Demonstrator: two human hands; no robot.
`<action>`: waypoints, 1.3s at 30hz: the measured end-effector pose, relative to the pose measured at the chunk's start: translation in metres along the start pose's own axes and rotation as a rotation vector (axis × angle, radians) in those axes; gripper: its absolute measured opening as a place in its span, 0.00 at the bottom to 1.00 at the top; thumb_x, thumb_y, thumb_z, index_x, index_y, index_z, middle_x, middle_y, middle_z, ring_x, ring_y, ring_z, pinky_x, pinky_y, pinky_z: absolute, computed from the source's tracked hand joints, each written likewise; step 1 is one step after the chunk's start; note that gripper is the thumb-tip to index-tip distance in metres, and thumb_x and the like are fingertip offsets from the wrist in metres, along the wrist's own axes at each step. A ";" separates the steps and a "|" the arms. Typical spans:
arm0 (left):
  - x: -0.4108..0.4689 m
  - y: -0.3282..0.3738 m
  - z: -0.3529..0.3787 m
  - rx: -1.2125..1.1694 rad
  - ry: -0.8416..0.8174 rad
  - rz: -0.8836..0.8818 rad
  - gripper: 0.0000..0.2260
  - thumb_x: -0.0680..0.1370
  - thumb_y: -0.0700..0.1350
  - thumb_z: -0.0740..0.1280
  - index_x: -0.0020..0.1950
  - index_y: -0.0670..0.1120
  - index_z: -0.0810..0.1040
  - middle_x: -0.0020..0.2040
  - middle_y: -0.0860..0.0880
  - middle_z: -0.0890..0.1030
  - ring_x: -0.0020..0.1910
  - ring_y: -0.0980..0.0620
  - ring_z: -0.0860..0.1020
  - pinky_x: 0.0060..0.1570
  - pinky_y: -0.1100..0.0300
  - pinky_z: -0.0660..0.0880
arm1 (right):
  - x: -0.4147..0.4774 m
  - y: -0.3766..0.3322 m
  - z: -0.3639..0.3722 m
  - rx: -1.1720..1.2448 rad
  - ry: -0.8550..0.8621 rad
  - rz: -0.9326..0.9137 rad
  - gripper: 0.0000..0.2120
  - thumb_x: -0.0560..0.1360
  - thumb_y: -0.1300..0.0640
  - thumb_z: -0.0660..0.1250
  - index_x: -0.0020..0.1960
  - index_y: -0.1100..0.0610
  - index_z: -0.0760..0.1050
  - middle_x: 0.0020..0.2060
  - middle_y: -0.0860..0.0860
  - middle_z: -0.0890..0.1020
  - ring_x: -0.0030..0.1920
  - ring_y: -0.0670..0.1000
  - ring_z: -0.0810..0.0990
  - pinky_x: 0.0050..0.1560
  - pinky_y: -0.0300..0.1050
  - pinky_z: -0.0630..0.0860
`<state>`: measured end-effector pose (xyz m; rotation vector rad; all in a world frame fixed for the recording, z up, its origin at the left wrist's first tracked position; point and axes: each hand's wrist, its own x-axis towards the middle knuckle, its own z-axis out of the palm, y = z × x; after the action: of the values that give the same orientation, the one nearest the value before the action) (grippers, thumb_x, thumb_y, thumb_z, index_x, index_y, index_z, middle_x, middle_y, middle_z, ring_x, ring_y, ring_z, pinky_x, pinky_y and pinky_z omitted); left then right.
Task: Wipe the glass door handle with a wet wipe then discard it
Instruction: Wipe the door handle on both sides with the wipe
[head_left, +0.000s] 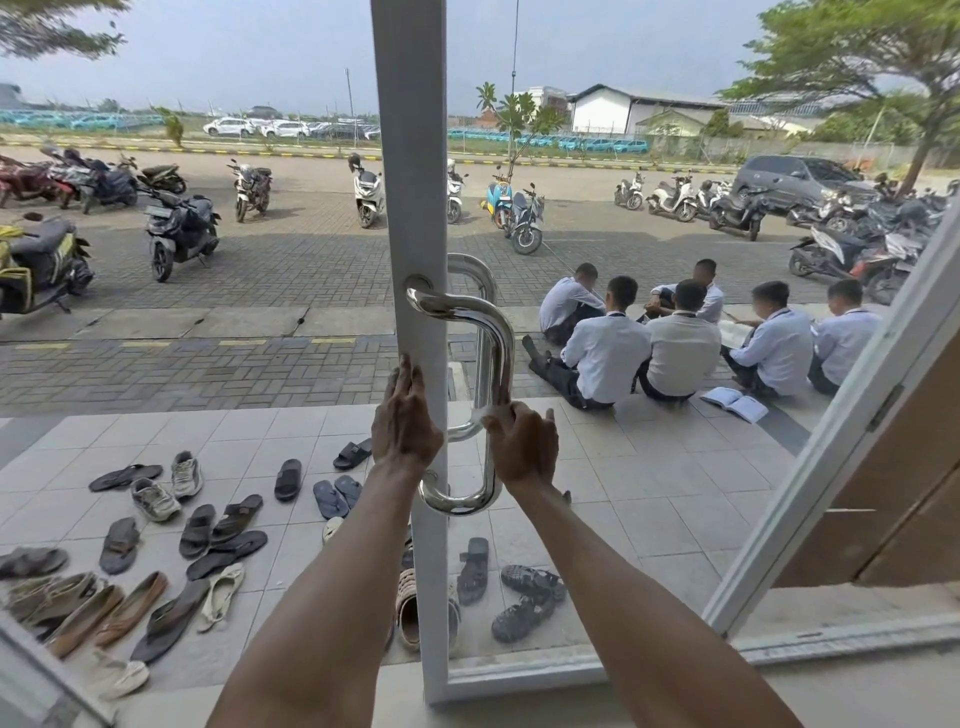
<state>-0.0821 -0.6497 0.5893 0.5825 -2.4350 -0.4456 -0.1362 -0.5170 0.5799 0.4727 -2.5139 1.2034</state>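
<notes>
Fingers of my right hand (522, 447) curl round the wet wipe (487, 414), clamping it to the chrome door handle (496, 348) low on its upright bar. My left hand (405, 418) lies flat, fingers straight, on the white door frame (410, 156). Beyond the glass, sandals (223, 519) litter the tiles.

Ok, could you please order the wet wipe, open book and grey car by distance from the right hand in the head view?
1. Wet wipe: gripped in the right hand, against the door handle.
2. Open book: on the tiles, to the right.
3. Grey car: far off, upper right.
</notes>
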 end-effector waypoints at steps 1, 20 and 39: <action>0.000 0.000 0.000 0.003 0.000 0.004 0.36 0.73 0.33 0.65 0.78 0.40 0.53 0.79 0.44 0.52 0.78 0.45 0.54 0.73 0.60 0.55 | 0.004 -0.006 -0.003 0.018 0.039 -0.013 0.14 0.74 0.49 0.69 0.50 0.60 0.81 0.43 0.59 0.85 0.49 0.60 0.82 0.73 0.54 0.58; 0.002 0.003 0.014 -0.030 -0.037 -0.035 0.39 0.72 0.33 0.67 0.79 0.40 0.51 0.80 0.45 0.50 0.75 0.44 0.62 0.65 0.52 0.72 | -0.019 0.034 0.048 0.139 0.038 0.027 0.19 0.76 0.48 0.68 0.57 0.63 0.77 0.47 0.60 0.84 0.54 0.66 0.79 0.70 0.51 0.62; 0.001 0.001 0.026 -0.054 0.020 -0.038 0.38 0.71 0.31 0.65 0.78 0.39 0.53 0.80 0.46 0.48 0.70 0.43 0.69 0.60 0.55 0.75 | -0.033 0.064 0.068 0.094 0.031 -0.066 0.08 0.76 0.54 0.68 0.51 0.59 0.80 0.43 0.52 0.85 0.43 0.56 0.83 0.74 0.55 0.60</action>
<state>-0.0986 -0.6445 0.5702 0.6083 -2.3883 -0.5169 -0.1432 -0.5276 0.4819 0.5519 -2.4045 1.2983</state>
